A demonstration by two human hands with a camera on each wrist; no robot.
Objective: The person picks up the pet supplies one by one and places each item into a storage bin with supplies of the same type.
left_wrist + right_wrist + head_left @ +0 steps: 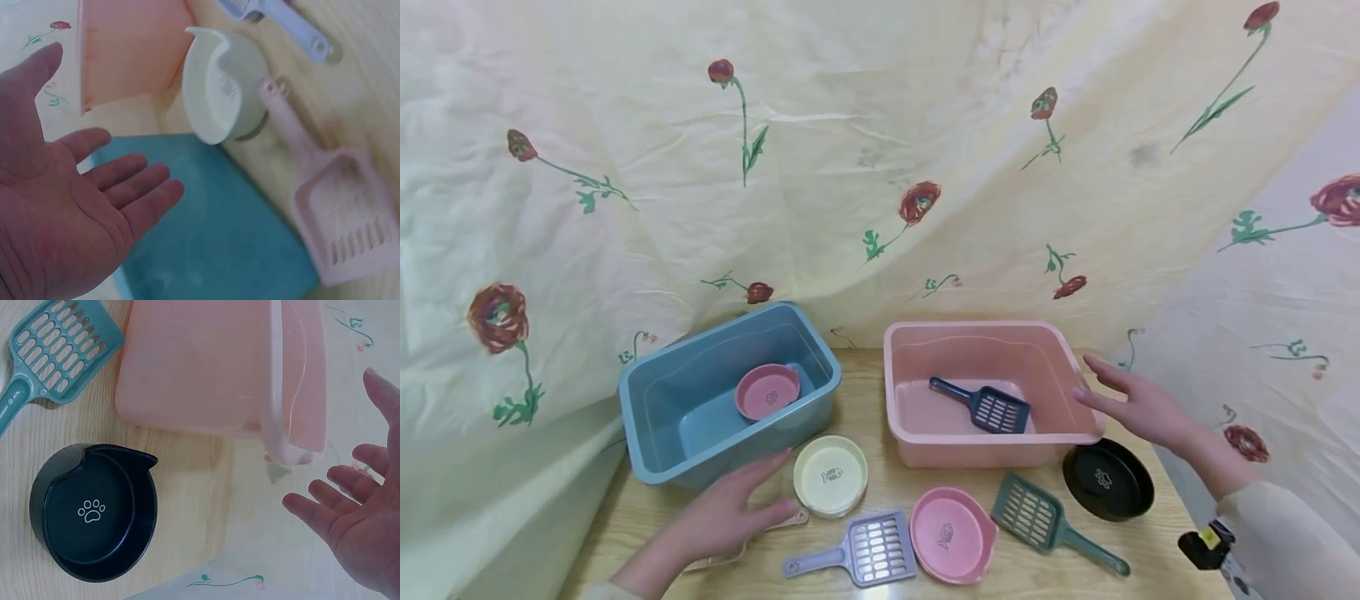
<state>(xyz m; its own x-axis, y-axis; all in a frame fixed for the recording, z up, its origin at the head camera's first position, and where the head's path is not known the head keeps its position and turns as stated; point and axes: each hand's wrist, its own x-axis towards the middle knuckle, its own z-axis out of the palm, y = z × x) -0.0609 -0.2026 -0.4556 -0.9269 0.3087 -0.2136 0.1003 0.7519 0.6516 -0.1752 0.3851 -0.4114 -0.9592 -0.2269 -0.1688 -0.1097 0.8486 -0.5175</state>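
Observation:
My left hand (pixel 730 510) hovers open and flat just in front of the blue bin (pixel 647 433), beside a cream bowl (pixel 831 476); its palm (pixel 56 206) holds nothing. Under it lies a pale pink scoop (pixel 340 212). My right hand (pixel 1131 402) is open, fingers spread, beside the right end of the pink bin (pixel 985 437) and above a black bowl (pixel 1108 479). A dark blue scoop (pixel 985 406) lies inside the pink bin. A pink bowl (pixel 767 392) sits inside the blue bin.
On the wooden table (pixel 1157 542) in front lie a lilac scoop (pixel 861 552), a second pink bowl (pixel 951 533) and a teal scoop (pixel 1048 521). Flowered cloth (pixel 880 167) hangs close behind and on both sides.

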